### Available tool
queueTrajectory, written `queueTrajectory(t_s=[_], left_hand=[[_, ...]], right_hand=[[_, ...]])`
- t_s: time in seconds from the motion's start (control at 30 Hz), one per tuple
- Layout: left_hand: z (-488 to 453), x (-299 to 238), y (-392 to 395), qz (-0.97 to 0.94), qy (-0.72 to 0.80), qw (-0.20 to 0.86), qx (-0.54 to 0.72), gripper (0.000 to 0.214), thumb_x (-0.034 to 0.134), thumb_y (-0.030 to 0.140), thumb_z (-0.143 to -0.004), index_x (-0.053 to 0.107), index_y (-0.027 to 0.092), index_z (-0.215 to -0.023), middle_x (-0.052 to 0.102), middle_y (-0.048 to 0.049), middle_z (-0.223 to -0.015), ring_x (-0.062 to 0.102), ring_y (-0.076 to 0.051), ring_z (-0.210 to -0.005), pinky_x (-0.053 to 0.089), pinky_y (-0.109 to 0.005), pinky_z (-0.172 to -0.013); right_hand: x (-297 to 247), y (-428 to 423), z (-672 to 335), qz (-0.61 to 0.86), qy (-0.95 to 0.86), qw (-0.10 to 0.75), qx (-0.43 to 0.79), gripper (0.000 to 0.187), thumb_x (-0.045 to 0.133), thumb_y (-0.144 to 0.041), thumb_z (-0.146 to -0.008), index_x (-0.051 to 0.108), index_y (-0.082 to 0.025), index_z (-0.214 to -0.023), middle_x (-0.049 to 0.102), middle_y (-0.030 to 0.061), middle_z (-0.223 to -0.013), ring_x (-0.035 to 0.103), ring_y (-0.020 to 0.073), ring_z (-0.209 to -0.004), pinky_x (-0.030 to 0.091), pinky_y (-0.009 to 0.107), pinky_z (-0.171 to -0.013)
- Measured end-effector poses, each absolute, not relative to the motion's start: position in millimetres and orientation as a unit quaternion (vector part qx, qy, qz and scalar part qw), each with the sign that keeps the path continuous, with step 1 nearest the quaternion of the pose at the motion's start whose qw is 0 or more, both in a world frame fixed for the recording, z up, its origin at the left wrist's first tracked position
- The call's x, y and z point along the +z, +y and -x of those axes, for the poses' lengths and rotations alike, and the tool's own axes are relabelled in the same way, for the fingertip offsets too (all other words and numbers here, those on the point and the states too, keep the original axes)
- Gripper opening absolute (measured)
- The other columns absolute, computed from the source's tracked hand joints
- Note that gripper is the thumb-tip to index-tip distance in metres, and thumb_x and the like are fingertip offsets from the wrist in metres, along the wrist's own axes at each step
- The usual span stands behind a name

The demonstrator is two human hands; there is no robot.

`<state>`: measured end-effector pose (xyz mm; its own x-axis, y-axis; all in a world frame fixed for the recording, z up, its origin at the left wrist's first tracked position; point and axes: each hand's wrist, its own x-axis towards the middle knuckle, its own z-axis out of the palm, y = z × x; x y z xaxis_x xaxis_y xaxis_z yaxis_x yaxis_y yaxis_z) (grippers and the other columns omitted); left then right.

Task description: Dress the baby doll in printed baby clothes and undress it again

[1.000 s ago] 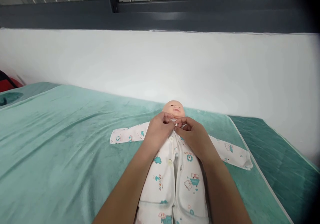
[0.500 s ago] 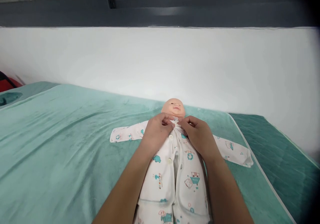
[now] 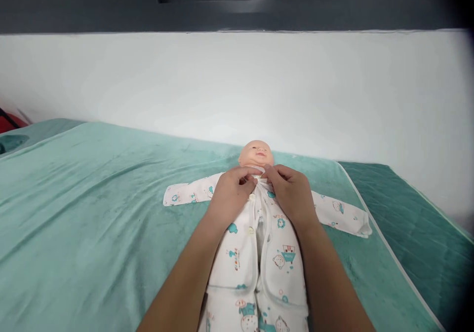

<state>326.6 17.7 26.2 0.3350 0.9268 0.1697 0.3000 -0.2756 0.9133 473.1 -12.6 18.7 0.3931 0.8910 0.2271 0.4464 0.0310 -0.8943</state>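
A baby doll (image 3: 256, 153) lies on its back, dressed in a white printed baby jacket (image 3: 237, 253) with both sleeves spread out. My left hand (image 3: 235, 191) pinches the jacket's edge near the collar, just below the doll's chin. Opposite it, my right hand (image 3: 291, 191) pinches the other front edge at the same spot. The fingertips nearly meet and cover the fastening between them. Lower down, a button (image 3: 252, 230) shows on the left front edge, and the two edges lie apart there. Printed trousers (image 3: 246, 317) show below the jacket.
The doll rests on a light green blanket (image 3: 111, 213) with soft wrinkles. A darker green quilted cover (image 3: 400, 208) lies at the right. Behind stands a white wall (image 3: 222, 85) under a dark window frame (image 3: 259, 14). Something red (image 3: 7, 122) shows at the far left.
The view has tipped slightly downward. My right hand's fingertips have shifted a little up and left, closer to my left fingers at the collar; both hands stay on the jacket.
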Motion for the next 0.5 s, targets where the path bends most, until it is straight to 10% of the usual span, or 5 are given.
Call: queueTrajectory(t_s=[0.5], left_hand=[[-327.0, 18.1, 16.7, -0.756, 0.462, 0.306, 0.348, 0.039, 0.041, 0.022, -0.095, 0.076, 0.030, -0.112, 0.065, -0.0047, -0.102, 0.063, -0.021, -0.098, 0.047, -0.033, -0.086]], right_hand=[[17.2, -17.7, -470.0, 0.684, -0.518, 0.503, 0.107, 0.048, 0.052, -0.044, -0.091, 0.059, -0.019, -0.051, 0.061, 0.0027, -0.055, 0.053, 0.0165, -0.057, 0.035, 0.030, -0.058]])
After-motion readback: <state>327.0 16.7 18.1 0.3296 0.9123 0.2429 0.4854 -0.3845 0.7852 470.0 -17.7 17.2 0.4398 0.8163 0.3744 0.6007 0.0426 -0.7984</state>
